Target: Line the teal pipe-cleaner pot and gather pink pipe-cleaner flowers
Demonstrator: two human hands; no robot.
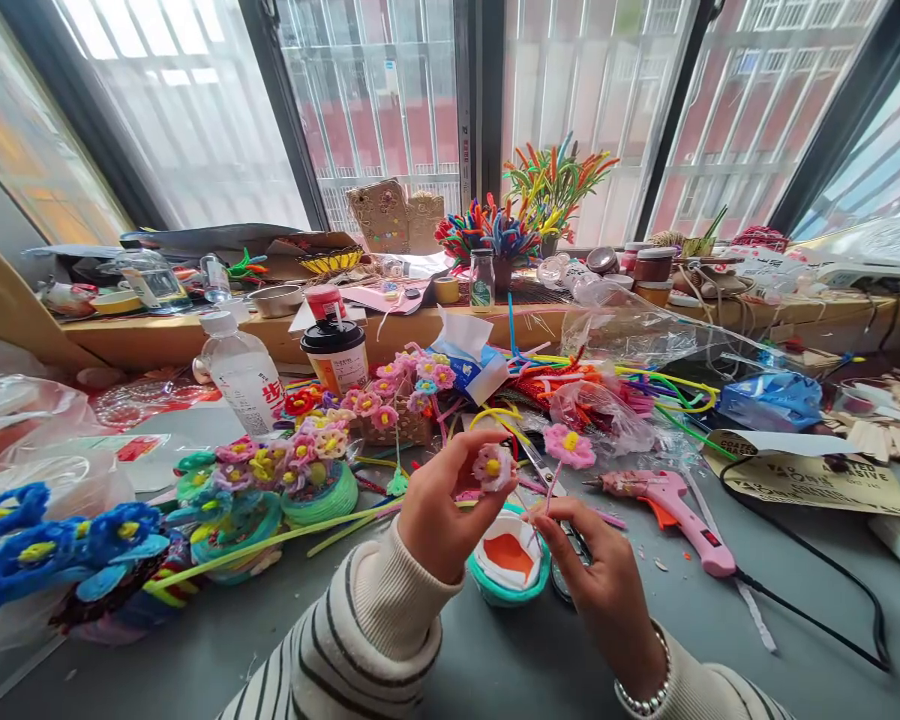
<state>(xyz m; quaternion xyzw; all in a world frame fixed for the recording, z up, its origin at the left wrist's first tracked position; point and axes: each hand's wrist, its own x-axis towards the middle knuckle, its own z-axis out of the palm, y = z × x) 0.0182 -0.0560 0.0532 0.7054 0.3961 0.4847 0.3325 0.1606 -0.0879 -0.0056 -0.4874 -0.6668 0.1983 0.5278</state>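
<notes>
My left hand (450, 505) pinches a pale pink pipe-cleaner flower (493, 467) with a yellow centre between thumb and fingers. In my right hand (596, 580) is the thin stem of a brighter pink pipe-cleaner flower (569, 446), its bloom standing above the fingertips. Between and below both hands sits a small teal-rimmed pot (504, 600) with a white lining and an orange patch inside. Scissors (544, 468) lie behind the hands, partly hidden. A round dark object next to the pot is mostly covered by my right hand.
A pink glue gun (690, 520) with a black cord rests at the right. Pots of pipe-cleaner flowers (315, 490) stand at the left, near a plastic bottle (241, 375) and a lidded cup (335, 355). Loose pipe cleaners (570, 385) are piled behind. Blue flowers (45, 550) occupy the left edge.
</notes>
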